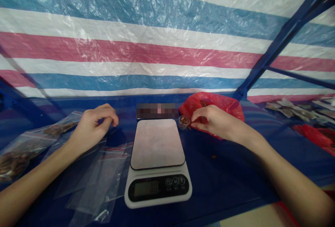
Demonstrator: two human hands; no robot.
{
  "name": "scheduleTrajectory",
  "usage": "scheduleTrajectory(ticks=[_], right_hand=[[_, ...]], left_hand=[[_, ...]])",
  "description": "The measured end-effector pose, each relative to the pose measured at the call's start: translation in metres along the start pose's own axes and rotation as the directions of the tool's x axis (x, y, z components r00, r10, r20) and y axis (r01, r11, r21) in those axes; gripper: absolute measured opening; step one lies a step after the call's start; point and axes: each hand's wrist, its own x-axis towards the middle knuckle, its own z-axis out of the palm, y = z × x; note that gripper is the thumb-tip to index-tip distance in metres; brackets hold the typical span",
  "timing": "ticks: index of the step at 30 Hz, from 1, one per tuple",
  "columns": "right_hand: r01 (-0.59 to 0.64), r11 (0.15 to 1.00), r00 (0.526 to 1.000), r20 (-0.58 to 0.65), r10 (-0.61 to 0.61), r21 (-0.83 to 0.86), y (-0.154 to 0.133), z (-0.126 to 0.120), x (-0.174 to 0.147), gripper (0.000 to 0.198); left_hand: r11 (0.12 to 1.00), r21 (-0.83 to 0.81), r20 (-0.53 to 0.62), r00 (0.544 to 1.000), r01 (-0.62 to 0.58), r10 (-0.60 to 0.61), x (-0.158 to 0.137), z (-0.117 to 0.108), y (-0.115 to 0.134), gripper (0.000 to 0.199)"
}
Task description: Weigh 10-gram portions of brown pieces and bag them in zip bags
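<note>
My left hand [92, 125] hovers over the clear zip bags with its fingers curled in and nothing visible in them. At the right, my right hand [213, 121] has thumb and forefinger drawn together beside a small clear plastic cup [184, 123] holding brown pieces. A small brown piece lies close to those fingertips; whether they grip anything is too small to tell. Behind that hand spreads a red plastic bag [230, 104]. Between my hands stands a white kitchen scale [158, 145], its pan bare and its display faintly lit.
Empty zip bags [96, 181] lie left of the scale, near filled bags of brown pieces [15, 160]. A dark flat object [157, 111] sits behind the scale. Packets [290, 110] and another red bag [318, 138] are far right. A blue frame post [277, 42] rises behind.
</note>
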Motion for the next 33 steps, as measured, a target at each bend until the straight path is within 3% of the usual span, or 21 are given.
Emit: scheduleTrajectory(ticks=[4,11,19,28,33], right_hand=[[-0.025,0.999,0.999,0.029,0.026,-0.030,0.002,0.003,-0.001,0.002],[-0.041,0.985,0.992,0.112,0.061,-0.167,-0.006,0.006,0.002,0.011],[-0.022,0.984,0.988,0.146,0.048,-0.176,-0.008,0.008,0.003,0.013],[-0.105,0.970,0.986,0.104,0.130,-0.217,-0.019,0.007,0.007,0.012],[-0.095,0.978,0.990,0.089,0.113,-0.184,-0.019,0.010,0.006,0.003]], left_hand=[[1.000,-0.001,0.006,1.000,-0.005,0.005,-0.001,0.001,-0.002,0.034],[1.000,-0.010,-0.010,1.000,-0.006,0.006,-0.001,0.003,-0.006,0.033],[1.000,-0.008,-0.015,1.000,-0.003,0.003,-0.002,0.002,-0.003,0.033],[1.000,-0.017,0.000,1.000,0.020,-0.020,-0.002,0.002,-0.002,0.034],[0.999,-0.024,0.001,1.000,0.030,-0.030,-0.002,0.002,-0.001,0.034]])
